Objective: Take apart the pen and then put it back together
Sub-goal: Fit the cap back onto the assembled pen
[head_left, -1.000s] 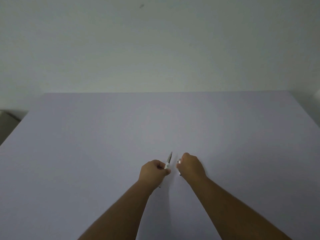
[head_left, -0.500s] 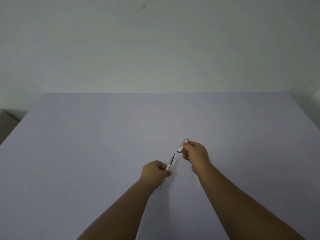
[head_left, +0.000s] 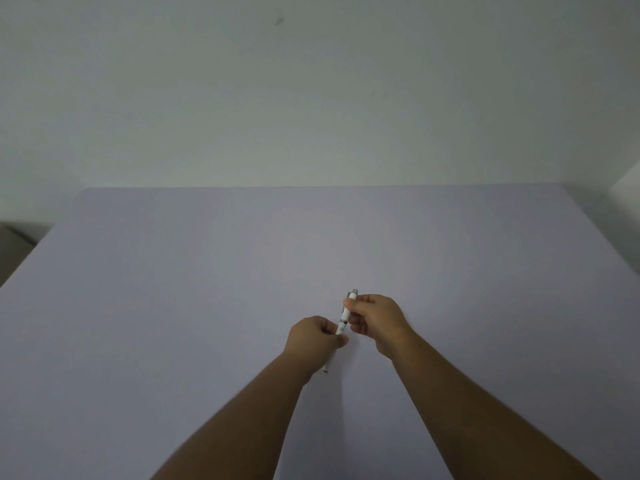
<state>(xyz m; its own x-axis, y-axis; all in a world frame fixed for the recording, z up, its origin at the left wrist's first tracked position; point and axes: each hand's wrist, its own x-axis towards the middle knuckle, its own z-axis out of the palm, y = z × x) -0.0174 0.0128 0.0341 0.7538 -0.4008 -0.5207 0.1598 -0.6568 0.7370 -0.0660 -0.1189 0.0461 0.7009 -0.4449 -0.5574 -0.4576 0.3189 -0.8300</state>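
1. While both hands are raised above the lilac table (head_left: 173, 306), the pen (head_left: 343, 323) is gripped between them at centre frame, tilted w/ its far end leaning away and slightly right.
2. The left hand (head_left: 313, 337) is curled into a fist round the pen's lower barrel; the dark tip end is seen poking out below the fist, toward the camera.
3. The right hand (head_left: 375, 318) is pinched on the cap (head_left: 350, 301), thumb and fingers wrapped at its side, grey top left showing.
4. Cap and barrel are lined up end to end; whether the cap is fully seated can't be told, the joint being too small and partly hidden.
5. Judged from this, the re-capping step is in hand, approx. the closing stage of reassembly.
6. Handling: the pen is judged light, stiff, smooth plastic, prob. a bit slippery. A firm wrap on the barrel is suited; the cap is best held by its sides, not its clip.
7. Risk: if pushed off-axis, the cap may be jammed or the nib scuffed, so a straight push is called for.
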